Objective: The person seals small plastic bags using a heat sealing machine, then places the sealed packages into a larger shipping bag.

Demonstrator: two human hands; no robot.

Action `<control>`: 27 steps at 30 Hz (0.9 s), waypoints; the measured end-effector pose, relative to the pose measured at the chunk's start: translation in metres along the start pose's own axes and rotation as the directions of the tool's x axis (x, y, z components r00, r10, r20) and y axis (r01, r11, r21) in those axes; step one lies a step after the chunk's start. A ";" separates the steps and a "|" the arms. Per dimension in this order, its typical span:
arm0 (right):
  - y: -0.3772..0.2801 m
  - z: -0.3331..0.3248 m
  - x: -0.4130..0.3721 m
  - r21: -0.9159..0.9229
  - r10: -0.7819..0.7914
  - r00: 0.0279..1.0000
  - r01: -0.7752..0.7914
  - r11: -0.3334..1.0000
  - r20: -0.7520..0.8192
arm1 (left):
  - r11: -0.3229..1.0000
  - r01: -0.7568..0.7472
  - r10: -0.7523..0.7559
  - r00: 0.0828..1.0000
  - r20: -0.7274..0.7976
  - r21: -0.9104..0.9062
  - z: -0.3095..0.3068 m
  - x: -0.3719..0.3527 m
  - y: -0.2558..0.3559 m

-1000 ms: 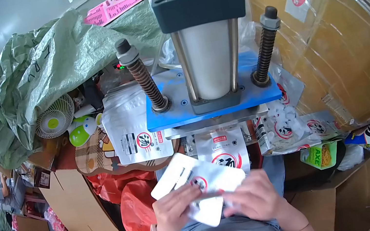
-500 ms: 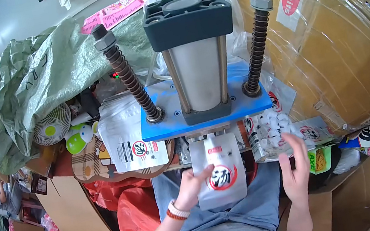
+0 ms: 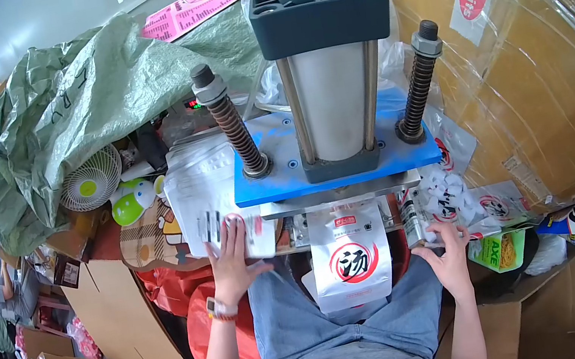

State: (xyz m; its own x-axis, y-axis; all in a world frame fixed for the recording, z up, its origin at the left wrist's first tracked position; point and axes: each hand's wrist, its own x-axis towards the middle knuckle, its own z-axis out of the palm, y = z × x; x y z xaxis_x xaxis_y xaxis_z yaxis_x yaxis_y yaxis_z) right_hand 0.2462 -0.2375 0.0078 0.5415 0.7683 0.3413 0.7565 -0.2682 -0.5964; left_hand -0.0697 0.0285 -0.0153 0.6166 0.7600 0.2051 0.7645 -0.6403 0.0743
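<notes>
My left hand (image 3: 234, 262) lies with spread fingers on the front of a stack of white printed pouches (image 3: 209, 193), left of the press. At the right of the press, my right hand (image 3: 445, 250) has its thumb and fingers curled at the edge of a pouch beside small white pieces (image 3: 448, 193); whether it grips anything is hidden. Between the hands, a white pouch (image 3: 352, 260) with a red ring and black character hangs from under the blue press plate (image 3: 340, 170), touched by neither hand. The press cylinder (image 3: 335, 102) stands above the plate.
Spring posts (image 3: 236, 127) flank the cylinder. Large cardboard (image 3: 531, 75) leans at the right. A green sheet (image 3: 89, 99), a small fan (image 3: 89, 180) and a wooden board (image 3: 148, 239) are at the left. A person (image 3: 2, 283) is at the far left.
My left hand has let go of the hanging pouch and moved left onto the stack. My right hand has lowered to the bench edge and its fingers have curled. The plate's springs look more compressed.
</notes>
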 end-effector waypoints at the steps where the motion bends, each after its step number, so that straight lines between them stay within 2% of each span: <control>1: -0.001 0.000 0.002 0.003 0.006 1.000 -0.006 1.000 -0.007 | 0.989 -0.051 0.033 0.991 -0.130 -0.138 0.014 -0.011 -0.009; 2: -0.002 0.000 0.003 0.134 0.011 0.998 -0.001 0.991 -0.069 | 0.956 -0.117 0.048 0.968 -0.248 -0.270 0.027 -0.023 -0.018; 3: -0.003 -0.003 0.004 0.258 0.019 0.992 0.015 0.966 -0.127 | 0.928 -0.121 -0.003 0.943 -0.332 -0.352 0.011 -0.030 -0.004; 5: -0.026 -0.011 0.008 0.292 -0.024 0.986 0.072 0.954 -0.163 | 0.847 0.076 -0.170 0.977 -0.132 -0.526 -0.006 -0.047 0.007; 6: -0.043 -0.018 0.008 0.315 -0.120 0.964 0.194 0.929 -0.238 | 0.814 0.016 -0.163 0.966 -0.202 -0.581 -0.017 -0.050 0.016; 7: -0.063 -0.026 0.005 0.333 -0.204 0.928 0.308 0.891 -0.313 | 0.815 0.019 -0.167 0.965 -0.204 -0.579 -0.030 -0.052 0.027; 9: -0.102 -0.040 -0.002 0.194 -0.396 0.888 0.442 0.876 -0.235 | 0.812 -0.164 -0.085 0.916 -0.392 -0.561 -0.056 -0.054 0.054; 10: -0.114 -0.037 -0.005 0.105 -0.498 0.848 0.520 0.847 -0.183 | 0.828 -0.163 -0.071 0.918 -0.389 -0.536 -0.068 -0.058 0.069; 12: -0.124 -0.018 -0.002 0.090 -0.613 0.790 0.611 0.786 -0.006 | 0.838 -0.281 0.060 0.899 -0.434 -0.467 -0.079 -0.062 0.090; 13: -0.125 -0.014 -0.002 0.114 -0.607 0.792 0.599 0.793 0.060 | 0.866 -0.331 0.142 0.882 -0.450 -0.375 -0.086 -0.063 0.096; 15: -0.131 -0.038 -0.004 0.206 -0.682 0.729 0.661 0.721 0.049 | 0.814 -0.434 0.254 0.864 -0.435 -0.386 -0.101 -0.067 0.100; 16: -0.134 -0.047 -0.012 0.167 -0.725 0.689 0.713 0.681 0.010 | 0.761 -0.481 0.320 0.862 -0.392 -0.436 -0.110 -0.069 0.100; 18: -0.138 -0.059 -0.015 0.307 -0.724 0.687 0.678 0.668 0.058 | 0.616 -0.499 0.394 0.865 -0.311 -0.609 -0.120 -0.067 0.106; 19: -0.135 -0.058 -0.013 0.367 -0.697 0.715 0.637 0.678 0.048 | 0.584 -0.473 0.408 0.874 -0.264 -0.660 -0.110 -0.067 0.107; 20: -0.129 -0.051 -0.011 0.378 -0.631 0.773 0.566 0.733 0.065 | 0.552 -0.349 0.379 0.914 -0.145 -0.757 -0.098 -0.066 0.110; 21: -0.120 -0.039 -0.008 0.388 -0.561 0.824 0.491 0.780 0.083 | 0.514 -0.212 0.354 0.935 -0.019 -0.831 -0.082 -0.064 0.114; 22: -0.109 -0.030 -0.005 0.386 -0.488 0.856 0.398 0.832 0.168 | 0.441 -0.011 0.376 0.910 0.174 -0.898 -0.054 -0.064 0.113; 24: -0.102 -0.020 0.001 0.296 -0.350 0.928 0.302 0.906 0.123 | 0.307 0.283 0.273 0.888 0.369 -0.909 -0.011 -0.063 0.125; 25: -0.096 -0.026 0.000 0.242 -0.316 0.942 0.283 0.928 0.111 | 0.137 0.355 0.174 0.911 0.375 -0.925 -0.005 -0.058 0.138; 27: -0.089 -0.052 -0.001 0.268 -0.254 0.966 0.256 0.929 -0.040 | -0.070 0.487 0.095 0.872 0.481 -0.870 -0.005 -0.037 0.143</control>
State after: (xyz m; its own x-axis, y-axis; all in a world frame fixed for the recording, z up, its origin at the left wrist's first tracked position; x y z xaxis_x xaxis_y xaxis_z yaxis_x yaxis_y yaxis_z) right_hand 0.1973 -0.2448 0.0985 0.3456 0.7871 0.5109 0.7427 0.1033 -0.6616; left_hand 0.0160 -0.0921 -0.0073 0.7003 0.6553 -0.2832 0.0833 0.3189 0.9441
